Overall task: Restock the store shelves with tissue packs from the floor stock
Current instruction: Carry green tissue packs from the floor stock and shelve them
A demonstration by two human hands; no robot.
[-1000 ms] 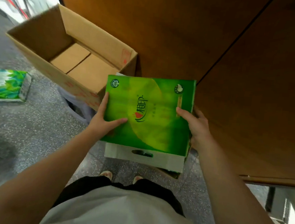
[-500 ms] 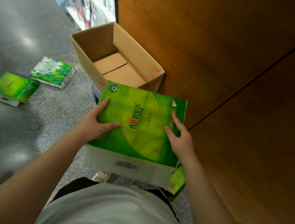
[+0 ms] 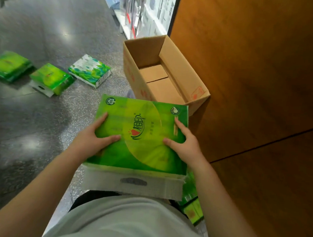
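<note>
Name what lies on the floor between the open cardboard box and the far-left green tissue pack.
In the head view, two packs lie between the cardboard box and the far-left green pack: a white-and-green leaf-print pack and another green pack.

Both hands, left hand [image 3: 92, 139] and right hand [image 3: 185, 145], grip a green tissue pack [image 3: 141, 136] at frame centre; an open cardboard box [image 3: 174, 67] sits above it, three packs upper left.

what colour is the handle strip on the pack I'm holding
White handle strip, on the green pack; head view.
</note>
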